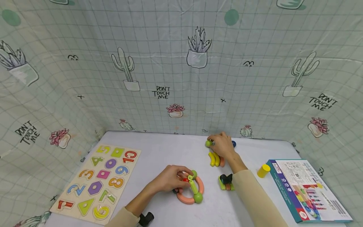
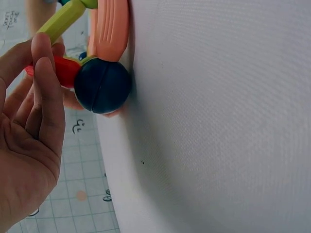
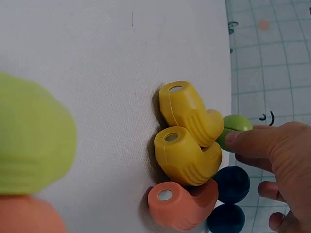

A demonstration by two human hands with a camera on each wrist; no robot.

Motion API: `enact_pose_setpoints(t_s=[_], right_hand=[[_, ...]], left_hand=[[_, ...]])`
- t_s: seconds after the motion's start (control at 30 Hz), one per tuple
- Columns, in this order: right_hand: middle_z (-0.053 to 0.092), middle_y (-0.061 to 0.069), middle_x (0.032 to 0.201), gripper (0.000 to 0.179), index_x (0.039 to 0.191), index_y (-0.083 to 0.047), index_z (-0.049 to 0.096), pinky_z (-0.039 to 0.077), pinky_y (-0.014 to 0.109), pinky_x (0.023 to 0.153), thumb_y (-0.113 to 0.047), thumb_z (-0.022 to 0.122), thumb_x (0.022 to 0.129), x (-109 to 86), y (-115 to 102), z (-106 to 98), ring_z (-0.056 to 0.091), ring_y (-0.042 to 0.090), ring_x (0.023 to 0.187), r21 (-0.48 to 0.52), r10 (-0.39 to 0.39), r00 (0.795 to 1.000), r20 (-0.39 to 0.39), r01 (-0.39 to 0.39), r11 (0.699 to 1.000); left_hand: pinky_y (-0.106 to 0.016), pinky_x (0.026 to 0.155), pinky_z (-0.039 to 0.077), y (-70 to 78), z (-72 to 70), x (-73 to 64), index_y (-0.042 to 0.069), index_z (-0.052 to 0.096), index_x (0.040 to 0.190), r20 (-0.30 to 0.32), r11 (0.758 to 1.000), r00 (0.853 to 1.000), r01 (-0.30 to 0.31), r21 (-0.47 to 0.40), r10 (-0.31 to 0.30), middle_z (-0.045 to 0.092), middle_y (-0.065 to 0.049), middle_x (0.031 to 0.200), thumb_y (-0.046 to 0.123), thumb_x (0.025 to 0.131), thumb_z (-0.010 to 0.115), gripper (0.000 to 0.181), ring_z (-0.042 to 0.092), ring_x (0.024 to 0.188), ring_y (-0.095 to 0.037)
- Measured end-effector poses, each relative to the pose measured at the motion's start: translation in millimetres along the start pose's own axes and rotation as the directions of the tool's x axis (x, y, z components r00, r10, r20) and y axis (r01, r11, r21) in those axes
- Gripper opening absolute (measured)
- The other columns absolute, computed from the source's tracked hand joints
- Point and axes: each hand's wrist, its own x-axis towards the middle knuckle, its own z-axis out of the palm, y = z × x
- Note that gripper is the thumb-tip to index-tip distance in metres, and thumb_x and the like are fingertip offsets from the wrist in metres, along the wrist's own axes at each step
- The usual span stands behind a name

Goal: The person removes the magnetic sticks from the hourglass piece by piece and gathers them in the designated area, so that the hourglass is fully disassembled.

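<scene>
My left hand [image 1: 169, 179] holds a ring-shaped build of magnetic toy pieces low over the white table. The ring has coral curved pieces [image 1: 200, 185], green balls [image 1: 198, 198] and a dark blue ball [image 2: 102, 86]. Its fingers are at a red rod [image 2: 67, 72] and a yellow-green rod [image 2: 60, 22]. Toward the table's far edge, my right hand [image 1: 224, 145] pinches a loose green ball [image 3: 237, 127] between thumb and finger. Beside that hand lie two yellow curved pieces [image 3: 187, 155], a coral curved piece [image 3: 180, 206] and two dark blue balls [image 3: 233, 184].
A number puzzle board [image 1: 97, 186] lies at the left. At the right lie a printed box [image 1: 309, 189] and a yellow cylinder [image 1: 263, 171]. Green and coral pieces [image 1: 228, 186] sit by the right forearm, partly hidden by its wrist camera [image 1: 226, 179]. A patterned cloth [image 1: 175, 63] hangs behind.
</scene>
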Motion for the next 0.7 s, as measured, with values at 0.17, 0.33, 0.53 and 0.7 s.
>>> enact_pose_setpoints(t_s=[0.17, 0.33, 0.53, 0.7], right_hand=[[0.071, 0.006, 0.119, 0.032, 0.122, -0.018, 0.072, 0.037, 0.051, 0.089, -0.022, 0.077, 0.09, 2.1, -1.5, 0.3, 0.05, 0.034, 0.117, -0.022, -0.001, 1.0, 0.008, 0.001, 1.0], [0.069, 0.008, 0.12, 0.037, 0.126, -0.017, 0.069, 0.038, 0.05, 0.087, -0.022, 0.077, 0.09, 2.6, -2.1, -0.4, 0.05, 0.034, 0.116, -0.035, -0.004, 1.0, 0.002, 0.004, 0.999], [0.067, 0.009, 0.118, 0.034, 0.126, -0.018, 0.069, 0.039, 0.051, 0.088, -0.02, 0.074, 0.092, -1.7, -6.8, -5.9, 0.049, 0.033, 0.113, 0.022, 0.003, 0.999, -0.041, -0.002, 1.0], [0.068, 0.004, 0.107, 0.025, 0.121, -0.017, 0.071, 0.045, 0.046, 0.083, -0.019, 0.07, 0.096, -22.7, -30.8, -20.2, 0.055, 0.026, 0.099, 0.22, -0.063, 0.996, -0.069, 0.076, 0.973]], left_hand=[[-0.028, 0.049, 0.054, 0.2, 0.1, -1.0, 0.015, 0.073, 0.113, -0.005, 1.0, 1.0, -0.001, -0.002, 0.001, 0.071, 0.006, 0.08, 0.009, 0.084, 0.081, 0.031, 0.063, 0.049, -0.011], [-0.029, 0.049, 0.054, 0.2, -0.1, -0.3, 0.015, 0.073, 0.114, -0.002, 1.0, 1.0, 0.001, -0.002, -0.001, 0.072, 0.006, 0.08, 0.009, 0.084, 0.081, 0.032, 0.063, 0.049, -0.012], [-0.028, 0.05, 0.054, -0.5, -0.3, -0.3, 0.015, 0.072, 0.115, 0.004, 1.0, 1.0, 0.0, 0.003, 0.0, 0.072, 0.007, 0.08, 0.011, 0.085, 0.081, 0.032, 0.064, 0.05, -0.013], [-0.027, 0.05, 0.053, -0.7, -1.1, 0.7, 0.015, 0.071, 0.116, 0.012, 1.0, 1.0, 0.003, 0.016, -0.003, 0.072, 0.007, 0.079, 0.014, 0.086, 0.08, 0.032, 0.065, 0.051, -0.013]])
